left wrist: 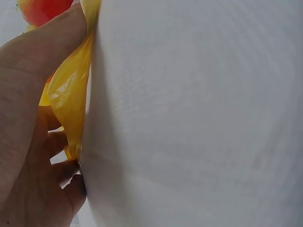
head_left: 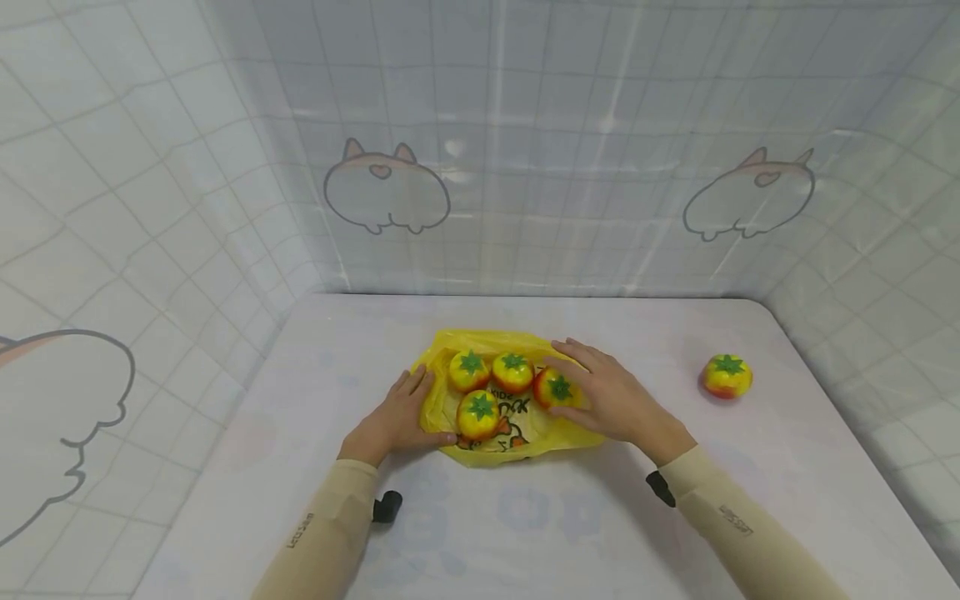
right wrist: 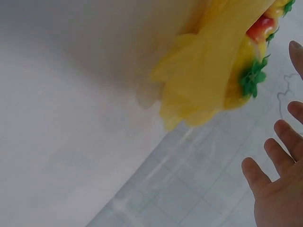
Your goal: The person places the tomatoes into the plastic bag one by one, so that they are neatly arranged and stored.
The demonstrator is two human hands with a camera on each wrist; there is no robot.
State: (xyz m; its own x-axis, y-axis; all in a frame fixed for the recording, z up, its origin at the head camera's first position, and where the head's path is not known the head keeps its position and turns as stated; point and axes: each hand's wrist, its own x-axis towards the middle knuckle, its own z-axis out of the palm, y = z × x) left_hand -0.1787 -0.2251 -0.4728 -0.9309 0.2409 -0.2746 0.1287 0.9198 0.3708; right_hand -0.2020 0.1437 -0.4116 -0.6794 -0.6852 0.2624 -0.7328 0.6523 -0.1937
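Observation:
A yellow plastic bag with dark print lies on the table, its edges raised round several red-and-yellow toy fruits with green star-shaped leaves. At the bag's left side is my left hand, fingers straight along the edge. In the left wrist view its thumb lies against the yellow plastic. My right hand is over the bag's right end, fingers spread and extended beside the rightmost fruit. In the right wrist view those fingers stand apart from the leafy fruit.
Another red-and-yellow fruit sits alone on the table's right side. The pale table is enclosed by grid-patterned curtains at the back and both sides. Small black wrist pieces show near both sleeves.

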